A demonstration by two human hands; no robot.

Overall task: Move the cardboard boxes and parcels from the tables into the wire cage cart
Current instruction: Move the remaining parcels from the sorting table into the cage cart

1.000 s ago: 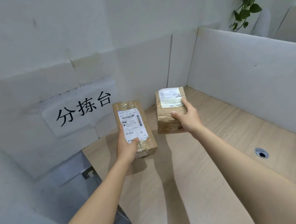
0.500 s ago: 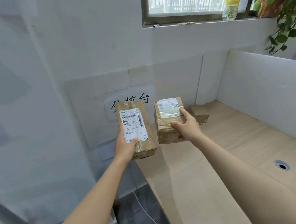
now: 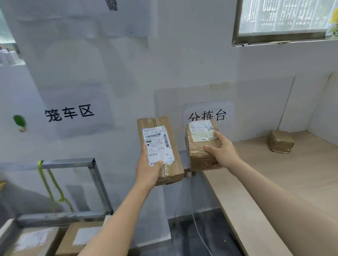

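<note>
- Down in the near left there are boxes lying flat inside the cart. They have white labels on top. They look blurry.
- The cart has a grey metal frame. A green cord hangs from its top bar.
- The desk is on the right. Dark floor shows between its left edge and the cart.
- The left grip is wrapped round the low end of a long parcel. The thumb lies on its white label. The parcel stands tall, long side pointing up. It is in the air, just off the left edge of the desk.
- The right grip is wrapped round a short parcel. It holds it from the right side, over the far left corner of the desk. The two parcels are near each other but do not touch.
- The cart is to the left of both grips and lower down. The left grip is nearer to it, so I think the long parcel should go in first.
- One small parcel sits alone near the far right corner of the desk. It is well apart from both grips, so the job is not done.
- On the wall behind, a sign hangs above the cart.
</note>
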